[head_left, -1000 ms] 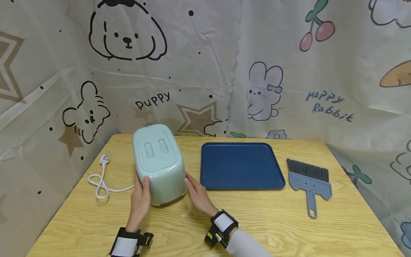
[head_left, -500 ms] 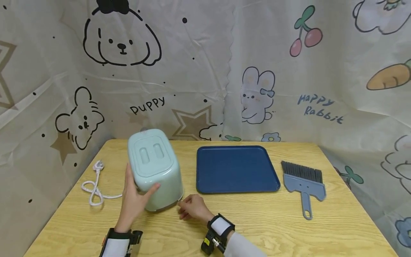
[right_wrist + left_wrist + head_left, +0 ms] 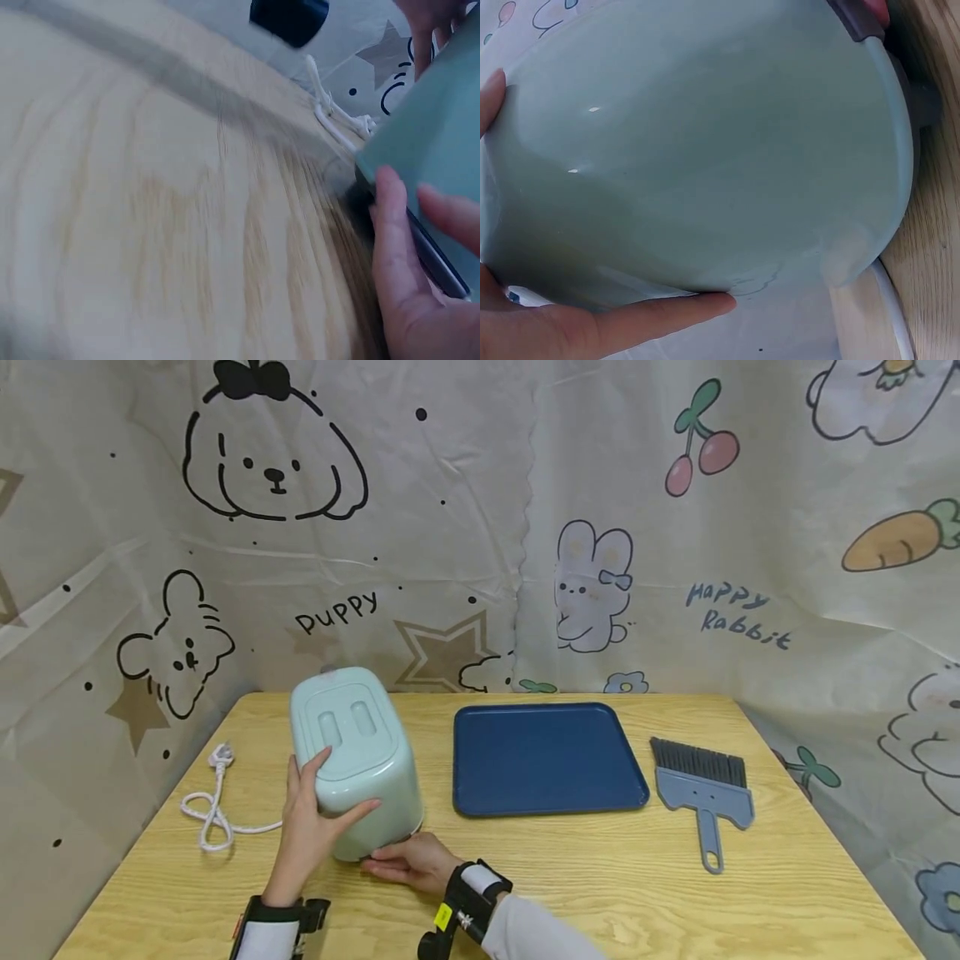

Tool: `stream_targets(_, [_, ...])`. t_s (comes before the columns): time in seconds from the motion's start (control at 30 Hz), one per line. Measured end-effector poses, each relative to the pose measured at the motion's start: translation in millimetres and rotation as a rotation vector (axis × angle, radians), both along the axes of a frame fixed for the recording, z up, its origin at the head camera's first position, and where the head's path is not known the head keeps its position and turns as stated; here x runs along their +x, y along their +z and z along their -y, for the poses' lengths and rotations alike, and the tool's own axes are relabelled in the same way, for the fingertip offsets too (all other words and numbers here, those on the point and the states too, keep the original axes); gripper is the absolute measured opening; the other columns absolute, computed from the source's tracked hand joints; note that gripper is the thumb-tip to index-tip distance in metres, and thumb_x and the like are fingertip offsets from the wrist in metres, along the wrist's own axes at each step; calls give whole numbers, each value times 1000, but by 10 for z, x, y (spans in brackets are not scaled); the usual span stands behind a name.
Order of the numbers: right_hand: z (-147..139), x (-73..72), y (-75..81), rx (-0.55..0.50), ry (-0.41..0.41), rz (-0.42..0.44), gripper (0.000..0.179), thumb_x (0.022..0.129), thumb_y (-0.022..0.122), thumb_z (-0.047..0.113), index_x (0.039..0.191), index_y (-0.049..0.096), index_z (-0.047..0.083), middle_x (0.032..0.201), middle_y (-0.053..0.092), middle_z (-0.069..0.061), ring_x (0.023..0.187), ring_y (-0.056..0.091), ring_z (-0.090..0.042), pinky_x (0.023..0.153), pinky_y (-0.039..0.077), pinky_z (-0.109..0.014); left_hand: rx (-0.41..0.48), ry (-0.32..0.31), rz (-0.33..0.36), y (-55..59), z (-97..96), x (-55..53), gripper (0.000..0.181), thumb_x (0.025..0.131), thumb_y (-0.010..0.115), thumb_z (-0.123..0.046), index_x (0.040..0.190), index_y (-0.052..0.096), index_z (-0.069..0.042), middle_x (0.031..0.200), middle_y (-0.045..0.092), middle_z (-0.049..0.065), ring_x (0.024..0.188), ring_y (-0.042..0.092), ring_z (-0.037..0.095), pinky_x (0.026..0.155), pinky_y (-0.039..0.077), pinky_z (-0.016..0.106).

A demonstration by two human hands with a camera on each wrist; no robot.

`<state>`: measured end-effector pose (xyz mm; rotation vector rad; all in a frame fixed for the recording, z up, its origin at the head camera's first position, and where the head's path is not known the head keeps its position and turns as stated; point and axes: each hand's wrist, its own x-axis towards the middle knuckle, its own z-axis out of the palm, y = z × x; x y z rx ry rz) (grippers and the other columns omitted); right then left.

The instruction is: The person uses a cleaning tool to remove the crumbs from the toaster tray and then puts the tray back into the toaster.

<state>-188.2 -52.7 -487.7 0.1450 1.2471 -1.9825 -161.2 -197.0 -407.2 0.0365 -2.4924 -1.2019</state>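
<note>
A mint-green toaster [image 3: 378, 735] with a flat top cover bearing two oval marks stands on the table, its near end facing me. My left hand [image 3: 303, 835] rests against its near left corner, fingers spread and fairly straight over the side and top edge, thumb on the near end. Low at the near end is my right hand [image 3: 412, 862], its fingers extended at the bottom edge. In the right wrist view, the right fingers [image 3: 394, 240] lie below a dark strip [image 3: 439, 262] at the toaster's base, with the thumb above it. The toaster's underside is hidden.
A white cord with a plug [image 3: 217, 818] lies looped left of the toaster. To its right is a blue tray [image 3: 547, 760], then a grey-blue hand brush [image 3: 708, 797]. Patterned cloth [image 3: 442, 543] hangs behind the wooden table [image 3: 600, 885].
My right hand has left the toaster's right side and moved down and left to its bottom near edge. My left fingers have spread up onto the top edge. The view has shifted slightly.
</note>
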Motion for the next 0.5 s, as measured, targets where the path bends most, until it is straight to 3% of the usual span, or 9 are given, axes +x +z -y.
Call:
stream_targets(0.2, [102, 34, 20, 95, -74, -9, 20, 80, 59, -8, 99, 59, -12, 98, 61, -26, 90, 61, -30, 79, 53, -35, 3, 2, -20, -19, 8, -2, 88, 65, 80, -23, 135, 29, -9, 143, -4, 29, 124, 15, 53, 93, 26, 67])
stream_targets(0.5, [153, 41, 7, 164, -114, -20, 25, 76, 63, -10, 98, 54, -13, 90, 63, -28, 83, 63, -34, 73, 54, -39, 1, 3, -42, -27, 8, 14, 88, 64, 81, -21, 134, 30, -8, 143, -1, 31, 123, 17, 53, 92, 29, 67])
